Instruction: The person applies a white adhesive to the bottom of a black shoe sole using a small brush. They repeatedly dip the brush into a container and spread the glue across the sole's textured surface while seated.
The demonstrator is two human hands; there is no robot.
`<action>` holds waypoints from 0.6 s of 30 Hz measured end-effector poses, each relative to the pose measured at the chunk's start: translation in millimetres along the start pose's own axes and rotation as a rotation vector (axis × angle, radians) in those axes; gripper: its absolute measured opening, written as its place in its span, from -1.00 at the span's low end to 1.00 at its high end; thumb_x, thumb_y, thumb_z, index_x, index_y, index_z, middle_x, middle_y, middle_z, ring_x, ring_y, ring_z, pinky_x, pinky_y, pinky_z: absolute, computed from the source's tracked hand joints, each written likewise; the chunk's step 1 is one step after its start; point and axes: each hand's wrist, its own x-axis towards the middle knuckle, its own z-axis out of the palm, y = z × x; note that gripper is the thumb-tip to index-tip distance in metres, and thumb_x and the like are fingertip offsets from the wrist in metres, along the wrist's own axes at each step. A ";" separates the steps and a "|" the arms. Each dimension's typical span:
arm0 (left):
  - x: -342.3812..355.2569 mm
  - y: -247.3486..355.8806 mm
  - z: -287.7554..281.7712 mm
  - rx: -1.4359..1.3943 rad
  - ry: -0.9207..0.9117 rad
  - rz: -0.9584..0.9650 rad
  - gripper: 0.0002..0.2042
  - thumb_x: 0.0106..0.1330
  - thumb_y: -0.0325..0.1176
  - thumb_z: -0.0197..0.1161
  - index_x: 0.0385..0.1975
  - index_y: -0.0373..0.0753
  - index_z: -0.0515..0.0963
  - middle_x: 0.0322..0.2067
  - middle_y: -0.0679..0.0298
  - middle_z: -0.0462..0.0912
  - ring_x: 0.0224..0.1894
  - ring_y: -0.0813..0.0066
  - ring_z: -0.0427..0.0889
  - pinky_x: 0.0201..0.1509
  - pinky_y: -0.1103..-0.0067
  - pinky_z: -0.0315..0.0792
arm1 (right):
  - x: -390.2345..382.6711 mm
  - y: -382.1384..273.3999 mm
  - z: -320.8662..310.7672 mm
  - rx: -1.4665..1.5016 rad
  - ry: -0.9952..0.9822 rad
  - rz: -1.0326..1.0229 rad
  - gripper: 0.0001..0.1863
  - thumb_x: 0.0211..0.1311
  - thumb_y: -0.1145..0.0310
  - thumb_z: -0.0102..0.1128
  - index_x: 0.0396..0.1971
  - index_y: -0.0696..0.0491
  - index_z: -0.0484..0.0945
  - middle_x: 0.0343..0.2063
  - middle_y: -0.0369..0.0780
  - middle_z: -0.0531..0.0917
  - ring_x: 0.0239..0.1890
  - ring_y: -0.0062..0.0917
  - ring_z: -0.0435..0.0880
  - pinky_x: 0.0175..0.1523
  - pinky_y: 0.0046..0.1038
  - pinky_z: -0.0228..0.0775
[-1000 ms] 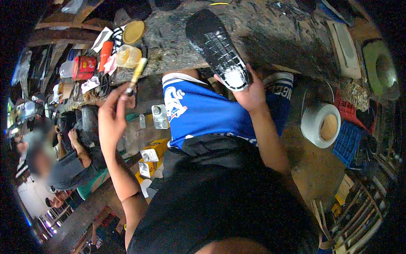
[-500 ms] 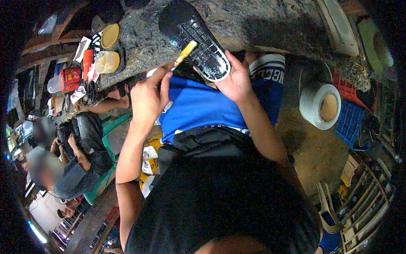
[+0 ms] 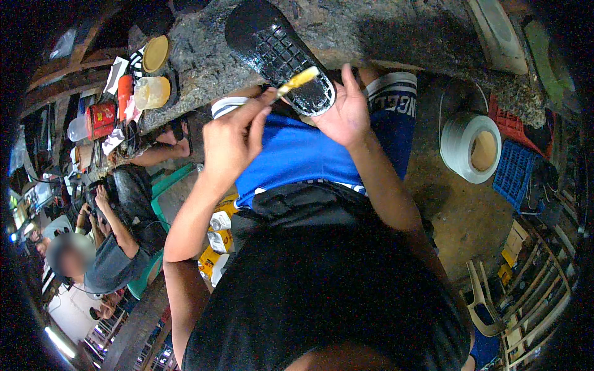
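Observation:
A black shoe sole (image 3: 263, 40) with a raised grid pattern and a pale rim slants over the bench edge, wet and glossy toward its near end. My right hand (image 3: 348, 119) supports that near end from below, thumb lifted off the rim and fingers hidden underneath. Between the thumb and fingers of my left hand (image 3: 234, 137) is a small brush (image 3: 301, 80), its yellowish bristles lying over the near part of the sole.
A rough, stained workbench (image 3: 204, 55) runs along the top. At its left stand a translucent tub (image 3: 152, 93), a round lid (image 3: 156, 54) and a red can (image 3: 100, 120). To the right are a white tape roll (image 3: 455, 154) and a blue crate (image 3: 513, 170). A person (image 3: 114, 260) sits at left.
The brush in my left hand has moved right and slightly down, toward the sole's near end. My right thumb has lifted off the sole's edge, and the sole has shifted slightly left.

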 end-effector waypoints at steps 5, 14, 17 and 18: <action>0.8 7.6 -6.1 -0.160 -0.230 0.185 -0.75 0.36 -0.39 0.28 0.00 -0.09 0.70 -0.35 0.12 0.76 -0.48 0.19 0.72 -0.34 0.43 0.58 | -3.6 -1.4 9.7 -0.004 0.046 0.042 -0.01 0.36 -0.45 -0.30 0.37 0.21 0.28 0.30 0.02 0.45 0.35 -0.11 0.41 0.47 -0.05 0.13; 10.6 -3.4 -11.2 -0.168 -0.208 0.047 -0.77 0.39 -0.34 0.25 -0.02 -0.04 0.72 -0.36 0.07 0.75 -0.45 0.16 0.73 -0.33 0.42 0.58 | -4.9 -0.2 18.6 0.010 0.075 0.010 -0.03 0.36 -0.44 -0.24 0.39 0.18 0.25 0.35 -0.04 0.41 0.39 -0.18 0.36 0.51 -0.09 0.08; 17.9 -15.2 0.1 -0.097 0.002 0.034 -0.77 0.37 -0.38 0.26 -0.02 -0.07 0.71 -0.31 0.04 0.75 -0.38 0.15 0.76 -0.27 0.41 0.61 | -5.3 -1.6 23.8 0.019 0.168 0.025 -0.03 0.37 -0.43 -0.23 0.40 0.17 0.23 0.35 -0.04 0.41 0.40 -0.19 0.35 0.51 -0.09 0.07; 19.7 -19.2 1.3 -0.086 0.001 -0.103 -0.76 0.35 -0.40 0.28 -0.02 -0.09 0.71 -0.24 0.06 0.76 -0.28 0.16 0.78 -0.20 0.41 0.62 | -5.9 -1.4 25.1 0.022 0.113 0.019 -0.04 0.38 -0.41 -0.24 0.40 0.18 0.23 0.35 -0.05 0.41 0.41 -0.20 0.35 0.51 -0.09 0.07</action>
